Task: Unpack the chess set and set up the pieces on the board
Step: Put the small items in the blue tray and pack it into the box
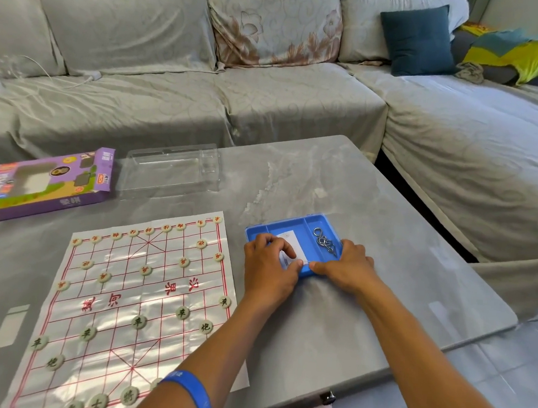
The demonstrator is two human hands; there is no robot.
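A grey desk fronts a sofa. Near its right edge, the left hand pinches a white card over the blue tray; the right hand, fingers curled, steadies the tray's near rim.

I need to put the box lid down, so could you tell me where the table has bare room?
Bare room lies on the table right of the board, nearer than the blue tray, and beyond that tray. The board is crowded; purple box and clear insert fill the far left.

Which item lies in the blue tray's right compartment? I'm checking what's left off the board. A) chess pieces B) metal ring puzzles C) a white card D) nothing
B: a tangle of metal ring puzzles sits in the right compartment of the blue tray, just above the right hand.
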